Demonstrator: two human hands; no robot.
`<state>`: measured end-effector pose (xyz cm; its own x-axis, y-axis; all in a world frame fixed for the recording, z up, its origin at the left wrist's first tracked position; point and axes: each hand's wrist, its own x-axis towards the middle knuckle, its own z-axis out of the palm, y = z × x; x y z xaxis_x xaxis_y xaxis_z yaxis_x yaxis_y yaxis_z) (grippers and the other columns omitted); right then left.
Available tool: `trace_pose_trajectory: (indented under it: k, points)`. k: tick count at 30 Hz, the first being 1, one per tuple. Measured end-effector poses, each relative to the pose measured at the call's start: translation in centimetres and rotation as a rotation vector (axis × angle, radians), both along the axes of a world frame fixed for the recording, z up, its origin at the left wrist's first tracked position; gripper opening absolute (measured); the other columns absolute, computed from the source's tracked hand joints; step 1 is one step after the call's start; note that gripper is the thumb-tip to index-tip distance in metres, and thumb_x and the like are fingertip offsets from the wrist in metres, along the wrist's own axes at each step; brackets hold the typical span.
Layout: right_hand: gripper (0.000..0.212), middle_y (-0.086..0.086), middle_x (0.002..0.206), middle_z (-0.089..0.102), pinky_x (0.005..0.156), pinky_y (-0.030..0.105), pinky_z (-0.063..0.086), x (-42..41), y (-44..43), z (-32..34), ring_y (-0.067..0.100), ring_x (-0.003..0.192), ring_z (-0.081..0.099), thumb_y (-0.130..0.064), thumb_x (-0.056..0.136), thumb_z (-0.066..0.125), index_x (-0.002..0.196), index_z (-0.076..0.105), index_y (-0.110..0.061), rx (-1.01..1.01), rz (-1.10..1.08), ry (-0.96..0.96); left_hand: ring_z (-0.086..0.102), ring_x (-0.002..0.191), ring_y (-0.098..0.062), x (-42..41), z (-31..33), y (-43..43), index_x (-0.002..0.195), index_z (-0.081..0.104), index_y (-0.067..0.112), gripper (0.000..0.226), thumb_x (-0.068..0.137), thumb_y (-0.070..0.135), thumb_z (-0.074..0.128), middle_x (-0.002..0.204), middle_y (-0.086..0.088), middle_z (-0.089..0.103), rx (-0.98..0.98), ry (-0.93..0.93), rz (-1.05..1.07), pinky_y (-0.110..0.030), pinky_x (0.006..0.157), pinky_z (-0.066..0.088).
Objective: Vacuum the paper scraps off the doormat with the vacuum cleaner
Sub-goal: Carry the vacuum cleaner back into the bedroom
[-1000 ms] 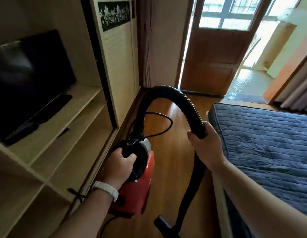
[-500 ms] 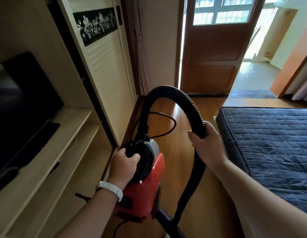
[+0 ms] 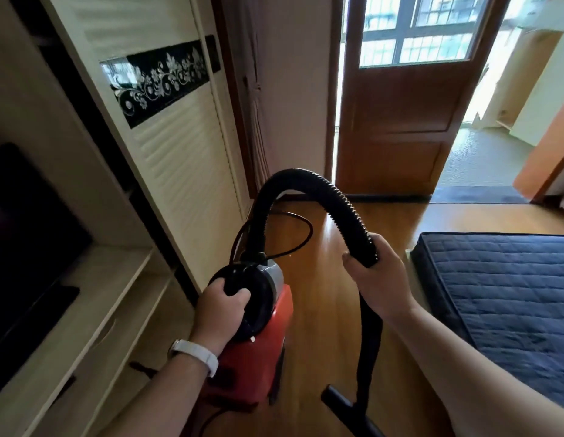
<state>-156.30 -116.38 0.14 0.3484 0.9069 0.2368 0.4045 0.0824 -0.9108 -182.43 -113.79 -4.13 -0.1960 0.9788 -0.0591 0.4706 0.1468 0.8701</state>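
Mattress [image 3: 510,294], doormat [image 3: 477,194] on wooden floor [image 3: 324,310]

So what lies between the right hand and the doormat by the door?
Only bare wooden floor between right hand and doormat, in the head view; the blue mattress borders it on the right.

We see a vacuum cleaner [image 3: 258,357] of glossy red plastic, its hose [image 3: 340,200] ribbed black plastic, a floor [image 3: 324,310] of shiny smooth wood, a mattress [image 3: 510,294] of quilted matt cloth
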Motion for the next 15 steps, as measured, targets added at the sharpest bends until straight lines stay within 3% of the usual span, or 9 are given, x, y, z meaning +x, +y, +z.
trace_pose_trajectory:
  k: [4, 9, 13, 15]
  points:
    - [0.025, -0.002, 0.069, 0.062, 0.051, 0.016, 0.045, 1.3, 5.2, -0.1, 0.008, 0.057, 0.055, -0.019, 0.083, 0.074, 0.084, 0.056, -0.035, -0.005, -0.060, -0.015, 0.056, 0.050, -0.023, 1.1, -0.4, 6.1, 0.071, 0.061, 0.008, 0.010, 0.079, 0.013, 0.060, 0.056, -0.006, 0.059, -0.006, -0.015, -0.031, -0.036, 0.049, 0.047]
    - [0.025, -0.007, 0.069, 0.062, 0.052, 0.010, 0.043, 2.0, 12.1, -1.3, 0.002, 0.059, 0.056, -0.021, 0.083, 0.074, 0.087, 0.055, -0.037, -0.047, -0.122, -0.054, 0.058, 0.053, -0.024, 2.3, -1.8, 14.3, 0.070, 0.061, 0.008, 0.009, 0.077, 0.014, 0.060, 0.060, -0.013, 0.061, -0.037, -0.035, -0.090, -0.040, 0.051, 0.051]
    - [0.021, -0.004, 0.071, 0.064, 0.055, 0.024, 0.044, 2.2, 18.6, -2.0, 0.013, 0.064, 0.062, -0.030, 0.083, 0.073, 0.096, 0.057, -0.033, -0.116, -0.237, -0.071, 0.055, 0.049, -0.021, 3.2, -2.9, 22.3, 0.068, 0.059, 0.009, 0.011, 0.078, 0.012, 0.060, 0.056, -0.006, 0.059, -0.073, -0.077, -0.182, -0.036, 0.048, 0.047]
    - [0.021, -0.002, 0.071, 0.064, 0.054, 0.023, 0.043, 2.3, 21.9, -1.7, 0.016, 0.064, 0.061, -0.029, 0.084, 0.073, 0.097, 0.057, -0.030, -0.132, -0.259, -0.069, 0.053, 0.049, -0.021, 3.4, -3.2, 26.5, 0.070, 0.060, 0.006, 0.011, 0.078, 0.013, 0.060, 0.056, -0.007, 0.058, -0.087, -0.072, -0.223, -0.035, 0.048, 0.046]
